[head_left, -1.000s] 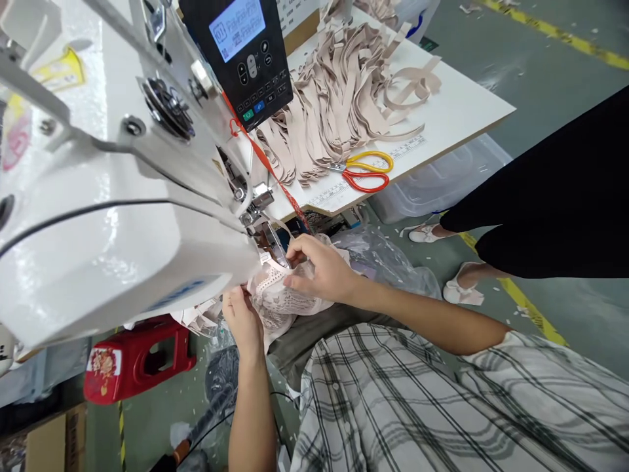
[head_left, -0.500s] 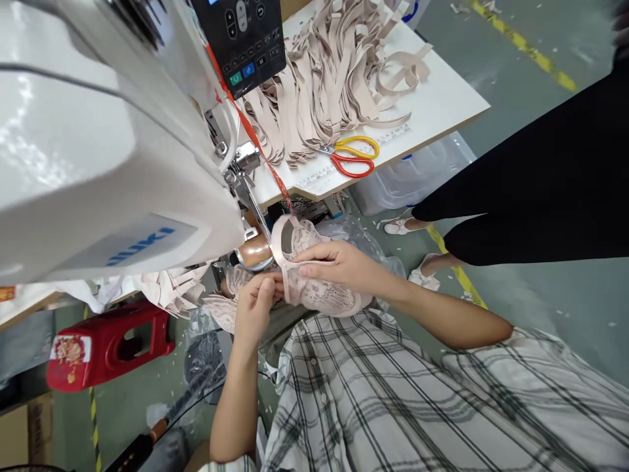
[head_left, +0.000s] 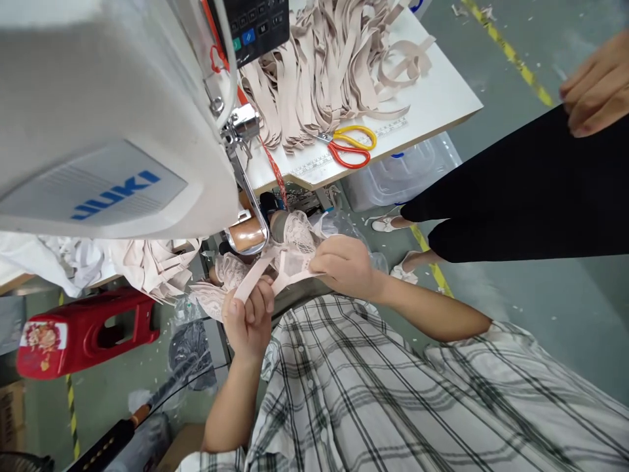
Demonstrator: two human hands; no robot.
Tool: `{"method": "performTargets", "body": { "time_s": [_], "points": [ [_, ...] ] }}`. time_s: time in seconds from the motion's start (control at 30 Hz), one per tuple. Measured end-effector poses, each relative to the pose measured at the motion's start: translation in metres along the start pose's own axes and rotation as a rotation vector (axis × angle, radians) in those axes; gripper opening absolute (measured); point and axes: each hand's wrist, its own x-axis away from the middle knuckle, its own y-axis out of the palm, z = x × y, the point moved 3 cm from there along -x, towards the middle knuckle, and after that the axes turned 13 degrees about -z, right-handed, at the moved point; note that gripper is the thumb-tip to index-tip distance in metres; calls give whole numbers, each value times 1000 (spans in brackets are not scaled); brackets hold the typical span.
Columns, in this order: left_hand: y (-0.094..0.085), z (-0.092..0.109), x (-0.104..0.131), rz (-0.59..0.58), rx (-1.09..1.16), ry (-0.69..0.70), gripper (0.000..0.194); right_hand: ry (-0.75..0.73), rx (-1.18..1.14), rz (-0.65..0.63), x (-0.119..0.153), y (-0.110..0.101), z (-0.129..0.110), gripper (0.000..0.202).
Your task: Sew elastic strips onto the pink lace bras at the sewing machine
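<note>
A pale pink lace bra (head_left: 297,262) is stretched between my two hands, just in front of the sewing machine (head_left: 122,157). My left hand (head_left: 248,314) is closed on its pink strap (head_left: 254,276), whose end sticks up past the thumb. My right hand (head_left: 346,267) grips the bra's fabric edge beside a small sheer panel, fingers curled in. A lace cup (head_left: 299,231) hangs behind, near the machine's metal arm end (head_left: 250,239). More lace pieces (head_left: 213,298) lie to the left of my left hand.
A heap of beige straps (head_left: 319,72) and red-yellow scissors (head_left: 350,147) lie on the white table (head_left: 442,85). A red stool (head_left: 93,331) stands at lower left. At right is another person in black trousers (head_left: 521,183), a hand (head_left: 597,92) showing.
My left hand has taken the strap and pulled it down and left. My right hand has curled around the bra's edge. The other person's hand has come into view.
</note>
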Motion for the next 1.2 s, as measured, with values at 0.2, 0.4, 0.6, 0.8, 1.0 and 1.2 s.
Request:
{"method": "performTargets", "body": {
  "time_s": [0.2, 0.4, 0.6, 0.8, 1.0, 1.2],
  "points": [
    [-1, -1, 10, -40, -27, 73, 57, -91, 15, 76, 2, 8, -6, 45],
    [-22, 21, -3, -24, -24, 10, 52, 16, -100, -154, -9, 12, 0, 37],
    [-122, 98, -41, 97, 406, 54, 35, -26, -108, -564, 6, 27, 17, 37],
    [-233, 154, -45, 365, 422, 177, 52, 96, -222, -650, 21, -3, 40, 36],
    [-272, 147, -34, 486, 389, 149, 50, 556, -524, -313, 37, -12, 67, 34],
    [-176, 62, -29, 259, 219, -199, 31, 584, -493, 309, 21, 23, 40, 30]
  ]
}}
